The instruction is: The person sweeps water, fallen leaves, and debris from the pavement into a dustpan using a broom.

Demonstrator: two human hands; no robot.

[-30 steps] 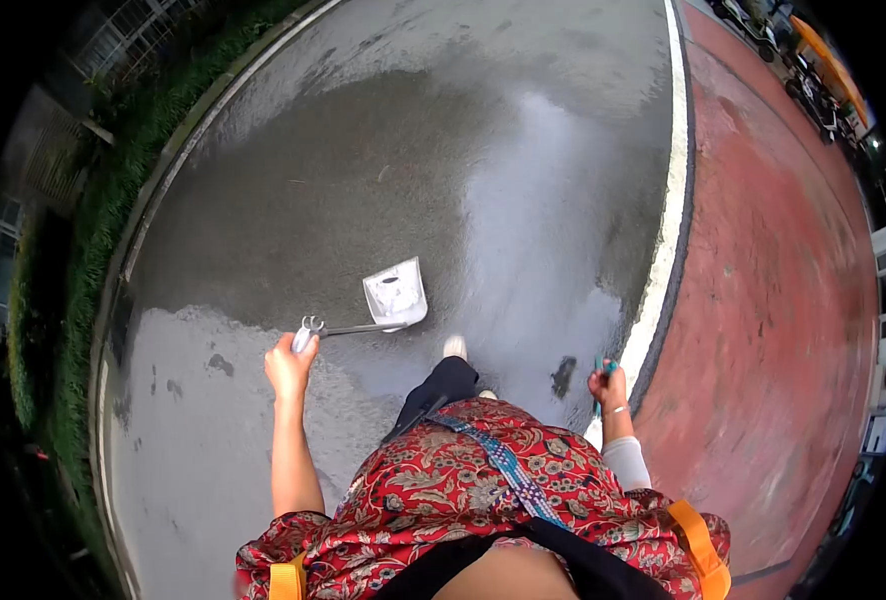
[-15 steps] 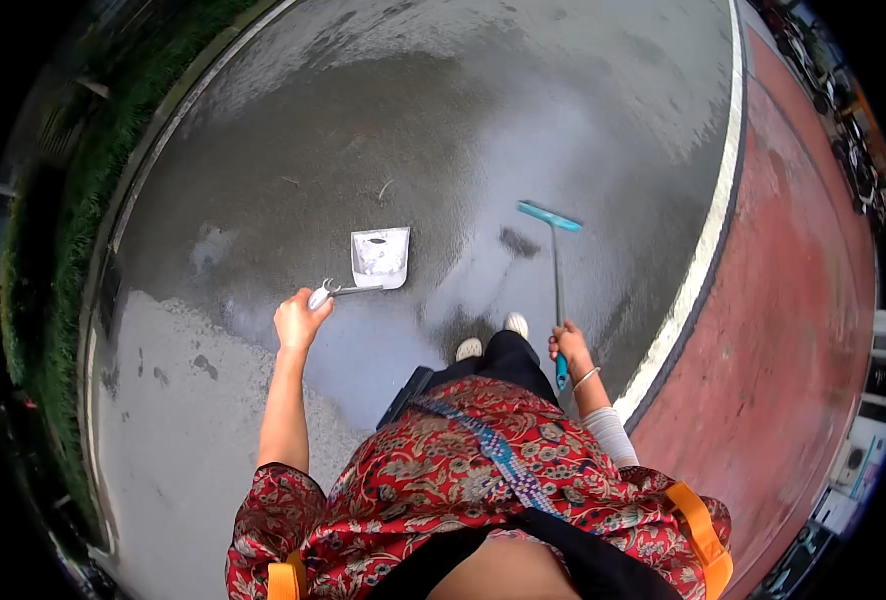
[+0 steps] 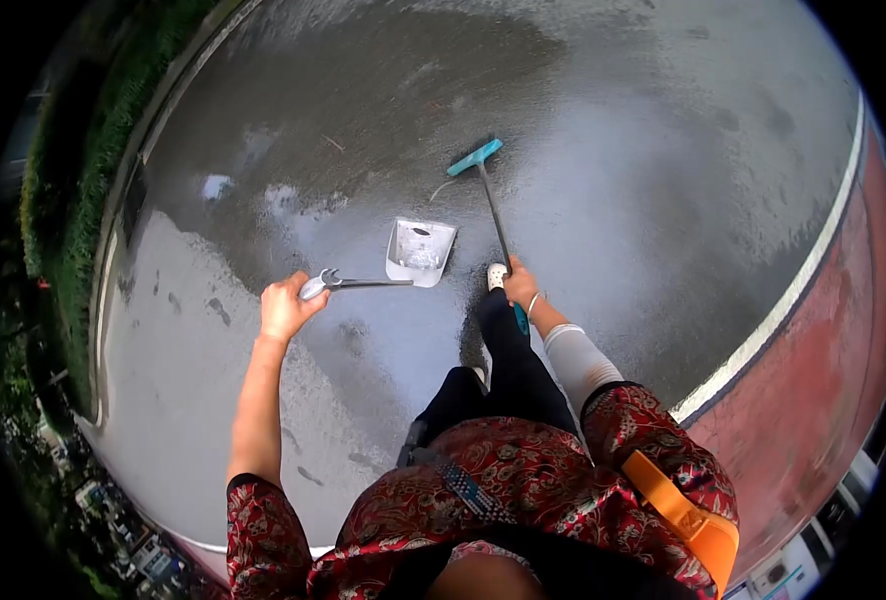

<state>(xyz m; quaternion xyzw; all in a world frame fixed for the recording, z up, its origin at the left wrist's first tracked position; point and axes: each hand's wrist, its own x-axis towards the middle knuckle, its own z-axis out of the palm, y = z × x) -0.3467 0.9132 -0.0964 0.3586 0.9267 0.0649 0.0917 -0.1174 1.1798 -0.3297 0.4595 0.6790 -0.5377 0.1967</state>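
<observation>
My left hand (image 3: 287, 306) is wrapped round the grey end of a long-handled dustpan (image 3: 421, 251), which hangs ahead of me with its white pan toward the wet ground; whether it touches is hard to tell. In my right hand (image 3: 521, 286) is the dark handle of a broom with a teal head (image 3: 476, 157). The broom's head lies farther out than the pan and slightly to its right. A thin curved stem or twig (image 3: 441, 188) lies on the ground close by the broom's head. My white shoe (image 3: 498, 275) shows beside my right hand.
Wet grey pavement (image 3: 643, 200) spreads ahead, with a puddle patch (image 3: 217, 186) at left. A white line (image 3: 773, 320) borders red paving (image 3: 803, 380) on the right. Grass (image 3: 123, 150) and a curb run along the left side.
The broom has swung left and farther out, its head now near the curved stem. The dustpan has shifted slightly right. My view has turned, and one foot has stepped forward.
</observation>
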